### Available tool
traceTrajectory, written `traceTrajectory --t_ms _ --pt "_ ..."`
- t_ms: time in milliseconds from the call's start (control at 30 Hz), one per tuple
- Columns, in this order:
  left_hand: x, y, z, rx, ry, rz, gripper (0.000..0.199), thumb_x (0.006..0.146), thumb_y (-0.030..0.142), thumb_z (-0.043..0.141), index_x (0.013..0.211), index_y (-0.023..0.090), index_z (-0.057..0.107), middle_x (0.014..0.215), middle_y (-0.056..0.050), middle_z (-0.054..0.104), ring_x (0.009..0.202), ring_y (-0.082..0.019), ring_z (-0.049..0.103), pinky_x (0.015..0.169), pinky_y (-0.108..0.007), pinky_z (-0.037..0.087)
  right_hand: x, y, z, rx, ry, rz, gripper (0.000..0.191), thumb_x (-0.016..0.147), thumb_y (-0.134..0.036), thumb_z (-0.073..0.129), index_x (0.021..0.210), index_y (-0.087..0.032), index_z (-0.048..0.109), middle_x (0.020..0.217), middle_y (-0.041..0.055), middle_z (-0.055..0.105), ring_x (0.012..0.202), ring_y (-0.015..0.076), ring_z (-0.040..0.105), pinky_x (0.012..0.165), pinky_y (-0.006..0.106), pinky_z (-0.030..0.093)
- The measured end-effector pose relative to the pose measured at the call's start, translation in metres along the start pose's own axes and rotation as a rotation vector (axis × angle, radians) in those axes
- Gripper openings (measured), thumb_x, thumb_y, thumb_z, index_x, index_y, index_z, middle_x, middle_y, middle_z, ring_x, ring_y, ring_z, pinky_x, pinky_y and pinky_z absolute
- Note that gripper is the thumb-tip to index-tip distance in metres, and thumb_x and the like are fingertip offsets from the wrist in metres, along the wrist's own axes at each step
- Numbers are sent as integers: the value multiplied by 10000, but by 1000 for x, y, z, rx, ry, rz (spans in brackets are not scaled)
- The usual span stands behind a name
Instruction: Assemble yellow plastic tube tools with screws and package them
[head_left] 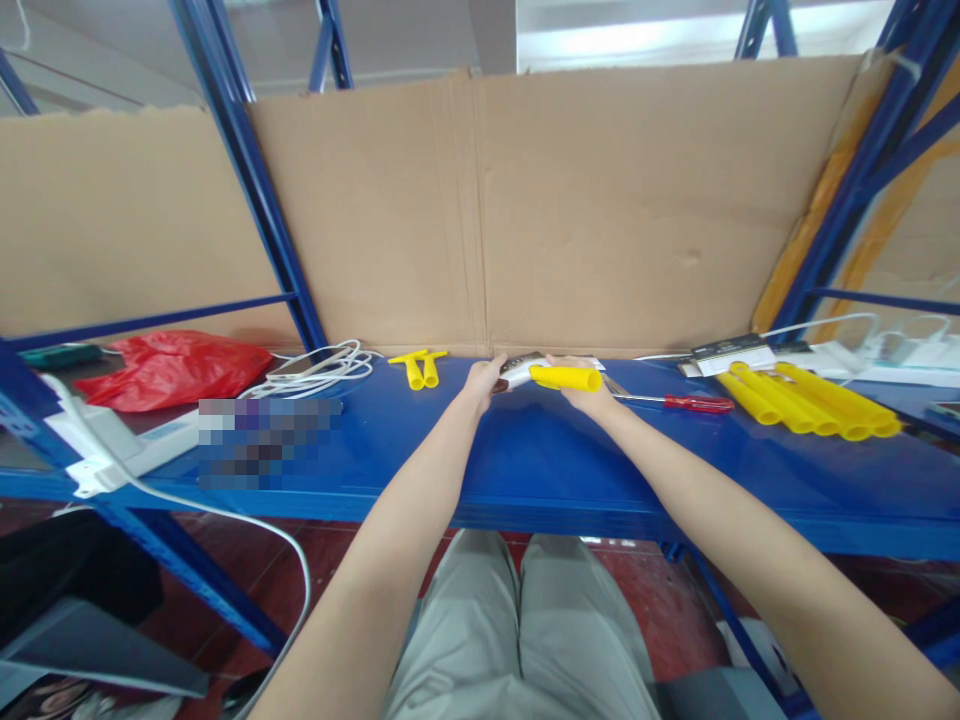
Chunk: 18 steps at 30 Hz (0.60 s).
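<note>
At the middle of the blue shelf, my left hand (484, 382) is closed around the left end of a silver-and-white piece (517, 374), whose kind I cannot make out. My right hand (592, 397) is closed at its right side, holding a yellow handle (568, 378) that points right, across the fingers. Some fingertips are hidden behind these parts. Just right of my right hand lies a screwdriver with a red handle (699, 403). Two yellow T-shaped pieces (421, 370) stand to the left of my left hand.
Several yellow tubes (814, 402) lie at the right, near a black-and-white box (729, 354). On the left are a red plastic bag (176, 368), a coiled white cable (322, 372) and a white power strip (142, 445). A cardboard panel (600, 210) backs the blue shelf (405, 455).
</note>
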<state>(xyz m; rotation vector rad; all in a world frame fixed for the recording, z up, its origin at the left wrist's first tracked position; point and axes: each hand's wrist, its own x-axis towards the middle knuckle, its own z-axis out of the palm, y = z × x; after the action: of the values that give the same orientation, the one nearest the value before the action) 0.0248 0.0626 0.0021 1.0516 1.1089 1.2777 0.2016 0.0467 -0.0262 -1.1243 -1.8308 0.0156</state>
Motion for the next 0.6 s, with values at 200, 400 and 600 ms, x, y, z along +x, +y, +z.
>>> traceTrajectory --t_ms 200,400,600 --pt "2 0 0 66 75 -4 164 820 210 644 854 52 671 540 -34 599 418 -118 536 491 -240 462 -1 -11 -9 -200 -83 -20 271 809 -150 545 1030 -163 702 1015 86 711 933 206 649 843 327 475" --pt "1 -4 0 112 118 43 121 765 193 692 707 94 655 512 -24 587 435 -121 549 469 -224 423 3 -17 -8 -457 -251 -26 266 885 -236 473 986 -196 716 990 69 703 905 189 632 808 288 459" --pt "11 -11 -2 207 151 126 154 724 227 707 634 112 658 615 -77 663 622 -179 639 558 -246 463 1 -26 -15 -470 -298 9 331 908 -300 434 1120 -218 674 1086 67 669 961 206 614 806 293 453"
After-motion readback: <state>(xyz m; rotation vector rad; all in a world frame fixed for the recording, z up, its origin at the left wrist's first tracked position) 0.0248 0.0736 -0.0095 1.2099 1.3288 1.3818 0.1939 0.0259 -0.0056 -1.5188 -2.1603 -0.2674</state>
